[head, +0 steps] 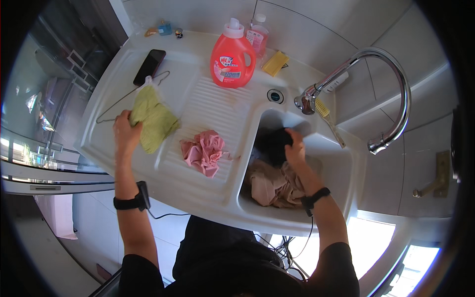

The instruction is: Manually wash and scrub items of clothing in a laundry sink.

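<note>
My left hand [127, 130] is at the left edge of a yellow-green cloth [154, 118], the cloth's edge between thumb and fingers. The cloth lies on the white washboard counter, partly over a wire hanger [118, 104]. My right hand [296, 148] reaches into the sink basin [334, 156], with a dark cloth [272, 144] between its fingers and thumb. Beneath the right wrist, a crumpled beige-pink cloth [274, 183] rests in the basin. A crumpled pink cloth [205, 153] sits on the ribbed washboard [222, 105], between my hands.
A red detergent bottle [232, 59] stands at the back, before a clear bottle of pink liquid [258, 37]. A yellow packet [275, 63], a scrub brush [328, 118] and a chrome faucet [402, 85] are right of it. A phone [150, 67] lies at the left.
</note>
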Demonstrator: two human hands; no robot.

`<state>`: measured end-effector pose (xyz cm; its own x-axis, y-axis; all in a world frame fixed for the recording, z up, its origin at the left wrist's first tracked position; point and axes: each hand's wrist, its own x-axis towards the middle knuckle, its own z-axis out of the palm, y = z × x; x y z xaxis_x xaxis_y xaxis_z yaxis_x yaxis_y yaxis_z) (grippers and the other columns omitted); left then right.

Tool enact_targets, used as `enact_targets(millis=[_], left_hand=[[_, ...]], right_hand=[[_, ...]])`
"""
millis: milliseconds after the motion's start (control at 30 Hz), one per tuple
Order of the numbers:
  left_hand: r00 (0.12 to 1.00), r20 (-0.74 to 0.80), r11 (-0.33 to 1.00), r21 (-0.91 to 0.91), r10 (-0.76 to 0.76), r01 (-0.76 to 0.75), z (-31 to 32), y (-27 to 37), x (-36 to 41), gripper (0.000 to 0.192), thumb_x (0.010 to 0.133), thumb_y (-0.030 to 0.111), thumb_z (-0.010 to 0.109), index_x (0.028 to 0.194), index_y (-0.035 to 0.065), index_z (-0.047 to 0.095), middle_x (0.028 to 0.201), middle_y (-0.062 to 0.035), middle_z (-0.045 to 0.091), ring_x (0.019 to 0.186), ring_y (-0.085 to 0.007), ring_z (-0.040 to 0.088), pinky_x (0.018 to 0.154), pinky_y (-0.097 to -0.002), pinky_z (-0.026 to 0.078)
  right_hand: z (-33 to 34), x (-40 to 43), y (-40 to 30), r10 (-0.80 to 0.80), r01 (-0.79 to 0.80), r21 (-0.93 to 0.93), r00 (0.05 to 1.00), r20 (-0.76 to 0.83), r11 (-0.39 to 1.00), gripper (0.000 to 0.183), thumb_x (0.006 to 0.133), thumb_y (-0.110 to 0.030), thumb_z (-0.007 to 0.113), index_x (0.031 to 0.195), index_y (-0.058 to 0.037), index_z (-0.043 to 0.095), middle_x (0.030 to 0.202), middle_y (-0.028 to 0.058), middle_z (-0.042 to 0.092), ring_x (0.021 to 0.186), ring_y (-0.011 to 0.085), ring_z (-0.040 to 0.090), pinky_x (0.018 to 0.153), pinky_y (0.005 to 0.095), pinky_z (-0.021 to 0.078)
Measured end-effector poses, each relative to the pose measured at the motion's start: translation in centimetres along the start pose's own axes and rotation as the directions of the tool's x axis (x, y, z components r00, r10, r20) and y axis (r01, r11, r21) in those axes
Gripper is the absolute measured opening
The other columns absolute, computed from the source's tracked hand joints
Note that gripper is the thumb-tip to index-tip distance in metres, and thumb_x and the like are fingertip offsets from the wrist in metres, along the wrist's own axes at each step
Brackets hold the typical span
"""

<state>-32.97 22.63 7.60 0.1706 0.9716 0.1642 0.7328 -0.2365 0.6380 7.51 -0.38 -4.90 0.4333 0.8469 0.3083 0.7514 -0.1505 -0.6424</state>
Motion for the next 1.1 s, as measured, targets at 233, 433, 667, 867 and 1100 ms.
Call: enact_targets(millis=[233,433,667,867,1100], left_hand=[[0.993,-0.074,0.969,0.223,-0.094,0.108,-0.4,0.7,-5.3,0.053,0.073,0.013,0.064,0.120,0.0049,0.041,0.118,-0.0135,0.040,0.092,-0.0276,0.049,0.076,-0.0356,0.042],[0.999,-0.015,0.999,-0.017,0.044,-0.044,1.9,6.5,-9.6,0.044,0.075,0.012,0.063,0.115,0.0077,0.046,0.112,-0.0075,0.046,0.081,-0.0162,0.052,0.061,-0.0249,0.041],[0.878,0.463,0.700,-0.666,0.119,0.257,7.0,13.1,-14.0,0.032,0.083,0.017,0.058,0.111,0.0051,0.049,0.108,-0.0083,0.049,0.085,-0.0160,0.053,0.065,-0.0232,0.044],[0.400,0.898,0.025,-0.403,-0.184,0.915,13.2,17.0,-15.7,0.060,0.081,0.042,0.056,0.128,0.0107,0.035,0.121,-0.0135,0.043,0.107,-0.0308,0.047,0.086,-0.0510,0.040],[0.375,0.898,-0.435,-0.250,0.230,0.865,21.0,20.8,-15.7,0.074,0.078,0.069,0.029,0.122,0.0115,0.042,0.119,-0.0182,0.047,0.111,-0.0345,0.046,0.092,-0.0530,0.037]], right_hand=[[6.7,-2.9,1.8,0.305,0.064,-0.544,0.770,0.560,0.837,0.081,0.073,-0.008,0.056,0.138,-0.0249,0.011,0.141,0.0208,0.004,0.126,0.0427,0.018,0.096,0.0572,0.0258],[8.8,-2.5,2.9,0.369,0.074,-0.580,0.704,0.607,0.811,0.073,0.078,-0.009,0.046,0.139,-0.0220,0.008,0.137,0.0290,0.010,0.120,0.0470,0.028,0.095,0.0593,0.0249],[6.2,-0.6,1.1,0.291,0.039,-0.545,0.812,0.505,0.838,0.063,0.070,-0.005,0.054,0.128,-0.0165,0.033,0.116,0.0280,0.043,0.100,0.0439,0.049,0.085,0.0480,0.0409],[-3.4,0.9,-5.3,0.097,-0.095,-0.095,0.995,0.022,0.991,0.042,0.061,0.001,0.049,0.101,-0.0066,0.058,0.080,0.0193,0.060,0.079,0.0310,0.060,0.073,0.0368,0.0472],[-9.3,-2.5,-15.0,0.247,-0.159,0.416,0.954,-0.167,0.895,0.047,0.059,0.006,0.046,0.105,-0.0026,0.053,0.099,0.0198,0.053,0.085,0.0298,0.052,0.078,0.0332,0.0441]])
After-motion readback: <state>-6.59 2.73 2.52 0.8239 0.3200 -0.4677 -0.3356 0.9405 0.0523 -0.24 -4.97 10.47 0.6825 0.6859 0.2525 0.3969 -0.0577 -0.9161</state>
